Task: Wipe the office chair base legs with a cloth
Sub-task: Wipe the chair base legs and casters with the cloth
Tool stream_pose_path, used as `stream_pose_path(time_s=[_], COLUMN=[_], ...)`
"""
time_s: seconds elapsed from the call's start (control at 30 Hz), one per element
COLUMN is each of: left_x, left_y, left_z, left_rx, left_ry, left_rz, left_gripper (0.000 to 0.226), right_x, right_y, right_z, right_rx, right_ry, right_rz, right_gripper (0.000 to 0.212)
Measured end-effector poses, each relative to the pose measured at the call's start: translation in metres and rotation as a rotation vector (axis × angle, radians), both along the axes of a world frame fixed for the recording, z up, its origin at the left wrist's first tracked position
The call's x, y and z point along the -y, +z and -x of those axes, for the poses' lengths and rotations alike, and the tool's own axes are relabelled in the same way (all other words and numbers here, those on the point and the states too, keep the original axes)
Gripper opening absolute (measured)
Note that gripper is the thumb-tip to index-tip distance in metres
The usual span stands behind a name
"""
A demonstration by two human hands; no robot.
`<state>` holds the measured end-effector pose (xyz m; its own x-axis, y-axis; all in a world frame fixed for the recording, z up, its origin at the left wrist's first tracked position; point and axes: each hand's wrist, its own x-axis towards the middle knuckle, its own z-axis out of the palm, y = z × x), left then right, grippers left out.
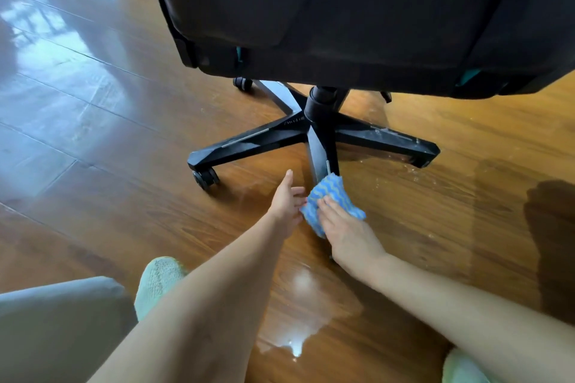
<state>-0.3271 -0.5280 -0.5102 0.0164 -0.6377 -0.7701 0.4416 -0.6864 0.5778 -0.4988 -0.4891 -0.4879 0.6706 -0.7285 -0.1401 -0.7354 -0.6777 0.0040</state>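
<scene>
A black office chair stands on a wooden floor, its star base (311,130) spreading several legs from the central column (322,102). The near leg (322,158) points toward me, and its outer end is covered by a blue cloth with pale wavy stripes (331,196). My right hand (345,233) presses down on the cloth over that leg's end. My left hand (286,199) sits just left of the cloth with fingers apart, its fingertips touching the cloth's edge. The left leg (245,143) ends in a caster (205,179). The right leg (389,138) shows pale dust specks.
The chair's black seat and backrest (357,9) overhang the base from above. Pale debris lies scattered on the floor (93,134) by the right leg. My two feet in light green slippers (158,283) and a grey-clad knee (59,329) are at the bottom.
</scene>
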Motion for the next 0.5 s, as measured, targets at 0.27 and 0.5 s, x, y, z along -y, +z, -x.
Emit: stream_pose_path(time_s=[0.27, 0.5], left_x=[0.001, 0.012], left_y=[-0.017, -0.015], left_z=[0.003, -0.011], left_rx=[0.109, 0.16], left_ry=[0.12, 0.153], left_rz=[-0.017, 0.006], left_gripper=[0.062, 0.031], right_x=[0.091, 0.098], right_y=[0.003, 0.002], right_z=[-0.023, -0.052], right_rx=[0.137, 0.173], right_ry=[-0.064, -0.112], right_rz=[-0.037, -0.074], right_gripper=[0.068, 0.059])
